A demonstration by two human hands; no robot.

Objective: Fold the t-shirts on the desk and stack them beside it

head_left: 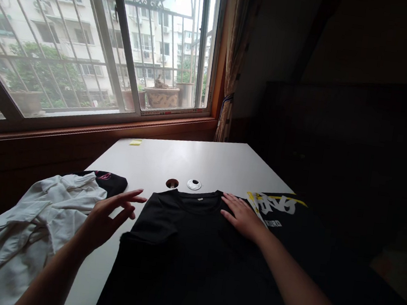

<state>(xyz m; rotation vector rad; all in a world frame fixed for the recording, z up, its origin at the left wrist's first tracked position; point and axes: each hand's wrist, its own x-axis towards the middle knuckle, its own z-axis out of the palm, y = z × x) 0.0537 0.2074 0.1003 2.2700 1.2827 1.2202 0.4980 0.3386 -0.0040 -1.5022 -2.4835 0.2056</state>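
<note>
A black T-shirt (189, 260) lies spread on the white table (210, 161), its neckline toward the far side and its left sleeve lying over the body. My right hand (242, 217) rests flat on the shirt near the right shoulder, fingers spread. Raised just left of the shirt's left shoulder is my left hand (108, 217), its fingers apart and nothing in them.
Crumpled white clothing (41, 211) and a black piece with a pink mark (115, 181) lie at left. Dark fabric with yellow and white print (275, 207) is at right. Beyond are a table hole (172, 183), a round cap (194, 185) and a yellow sticker (136, 142).
</note>
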